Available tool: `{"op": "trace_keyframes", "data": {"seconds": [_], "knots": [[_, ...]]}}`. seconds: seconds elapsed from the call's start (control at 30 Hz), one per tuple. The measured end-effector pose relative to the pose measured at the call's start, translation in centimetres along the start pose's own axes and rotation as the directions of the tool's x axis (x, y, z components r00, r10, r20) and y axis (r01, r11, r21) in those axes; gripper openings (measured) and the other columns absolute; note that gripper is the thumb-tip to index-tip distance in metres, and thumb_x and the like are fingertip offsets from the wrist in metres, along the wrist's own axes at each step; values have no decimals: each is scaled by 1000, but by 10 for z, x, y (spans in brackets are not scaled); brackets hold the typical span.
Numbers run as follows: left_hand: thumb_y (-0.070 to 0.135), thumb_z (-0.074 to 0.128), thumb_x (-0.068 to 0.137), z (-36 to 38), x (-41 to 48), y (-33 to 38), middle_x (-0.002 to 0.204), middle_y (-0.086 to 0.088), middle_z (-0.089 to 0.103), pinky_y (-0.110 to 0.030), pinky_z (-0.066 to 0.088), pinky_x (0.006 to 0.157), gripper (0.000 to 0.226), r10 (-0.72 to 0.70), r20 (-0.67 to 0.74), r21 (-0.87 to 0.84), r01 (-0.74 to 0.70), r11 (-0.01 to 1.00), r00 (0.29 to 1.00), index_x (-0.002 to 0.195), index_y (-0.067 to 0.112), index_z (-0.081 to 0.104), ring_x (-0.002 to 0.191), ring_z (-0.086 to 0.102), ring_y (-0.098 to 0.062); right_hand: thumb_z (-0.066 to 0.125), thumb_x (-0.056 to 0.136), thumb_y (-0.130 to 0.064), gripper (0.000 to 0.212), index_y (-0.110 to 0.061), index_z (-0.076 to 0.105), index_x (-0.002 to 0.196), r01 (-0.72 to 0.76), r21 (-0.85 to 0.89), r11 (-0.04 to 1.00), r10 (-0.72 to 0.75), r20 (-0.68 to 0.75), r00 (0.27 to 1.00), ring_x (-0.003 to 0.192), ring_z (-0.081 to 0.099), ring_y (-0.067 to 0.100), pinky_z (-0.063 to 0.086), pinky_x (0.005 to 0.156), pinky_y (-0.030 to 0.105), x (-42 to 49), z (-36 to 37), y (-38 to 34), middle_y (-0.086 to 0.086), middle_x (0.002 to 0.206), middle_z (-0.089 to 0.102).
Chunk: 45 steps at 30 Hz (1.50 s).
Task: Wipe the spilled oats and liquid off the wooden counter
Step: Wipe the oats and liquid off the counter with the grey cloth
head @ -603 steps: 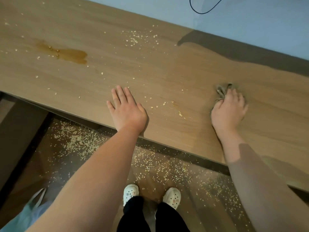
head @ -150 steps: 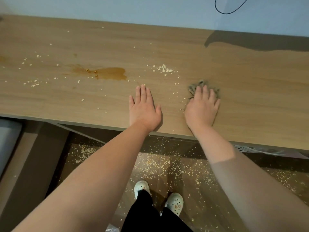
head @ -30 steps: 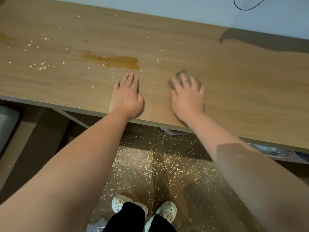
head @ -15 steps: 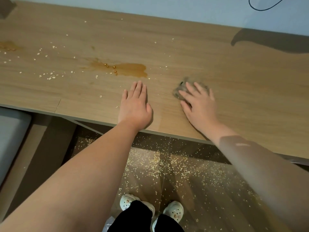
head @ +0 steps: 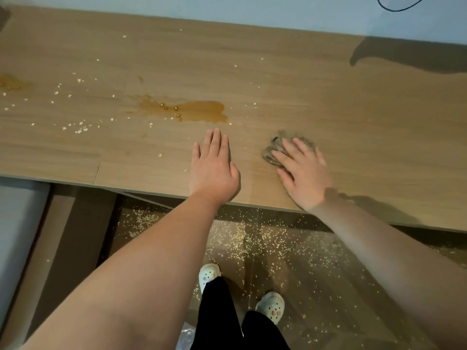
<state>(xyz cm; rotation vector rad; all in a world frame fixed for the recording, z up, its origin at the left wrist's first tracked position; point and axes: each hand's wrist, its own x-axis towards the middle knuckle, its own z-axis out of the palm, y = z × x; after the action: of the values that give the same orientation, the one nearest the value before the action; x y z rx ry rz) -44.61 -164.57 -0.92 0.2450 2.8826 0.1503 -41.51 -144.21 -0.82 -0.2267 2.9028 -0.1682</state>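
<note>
A brown liquid puddle (head: 199, 111) lies on the wooden counter (head: 353, 117), with a few soaked oats in it. Loose oats (head: 80, 128) are scattered to its left, and a second brown stain (head: 8, 82) shows at the far left edge. My right hand (head: 302, 170) presses flat, fingers spread, on a crumpled grey-brown cloth (head: 274, 147), right of the puddle. My left hand (head: 213, 165) rests flat on the counter just below the puddle's right end, holding nothing.
The counter's front edge (head: 151, 189) runs under my wrists. Many oats (head: 252, 238) cover the glossy floor below, around my feet in pale clogs (head: 209, 274). A black cable (head: 396, 6) hangs on the pale wall behind. A grey surface (head: 17, 223) sits lower left.
Over the last second my right hand turned so its fingers point up-left on the cloth. My left hand has stayed flat on the counter.
</note>
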Motion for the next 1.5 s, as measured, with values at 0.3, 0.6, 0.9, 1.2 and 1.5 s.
{"op": "trace_keyframes", "data": {"seconds": [0.3, 0.6, 0.9, 1.2, 1.5], "knots": [[33, 30, 100, -7, 1, -2, 165, -9, -11, -46, -7, 122, 70, 47, 76, -11, -46, 999, 996, 157, 10, -2, 151, -15, -23, 28, 99, -38, 53, -27, 28, 151, -561, 58, 826, 564, -121, 817, 147, 19, 25, 15, 118, 55, 5, 13, -47, 2, 160, 22], [34, 29, 102, -25, -12, -83, 164, -1, -11, -46, -17, 118, 67, 161, 36, 91, -163, 982, 986, 156, 16, -7, 145, -24, -15, 30, 99, -35, 47, -21, 42, 141, -129, -5, 992, 126, -165, 978, 139, 36, 35, 16, 116, 56, -4, 13, -3, 12, 150, 42], [51, 14, 101, -16, -10, -147, 163, -18, -12, -47, -3, 123, 78, -321, 30, 58, 319, 946, 946, 154, -1, -9, 151, -14, -30, 24, 100, -39, 55, -26, 22, 153, -438, -16, 899, 434, -106, 895, 148, 17, 27, 10, 119, 51, 25, 23, -104, 4, 161, 19], [52, 18, 99, -7, -7, -148, 164, -17, -9, -46, -1, 123, 80, -330, -33, 1, 330, 944, 943, 155, -1, -5, 151, -11, -29, 37, 100, -30, 49, -19, 36, 148, -778, 217, 589, 806, -224, 547, 143, 28, 31, 21, 116, 59, 24, 16, -59, 8, 155, 33], [53, 17, 100, -8, -8, -148, 163, -18, -10, -47, 1, 123, 80, -326, -22, 24, 327, 945, 945, 154, -1, -6, 151, -11, -30, 28, 99, -35, 51, -26, 32, 149, -42, 9, 999, 43, -56, 998, 148, 19, 24, 4, 120, 48, 14, 11, -79, 1, 159, 24]]}}
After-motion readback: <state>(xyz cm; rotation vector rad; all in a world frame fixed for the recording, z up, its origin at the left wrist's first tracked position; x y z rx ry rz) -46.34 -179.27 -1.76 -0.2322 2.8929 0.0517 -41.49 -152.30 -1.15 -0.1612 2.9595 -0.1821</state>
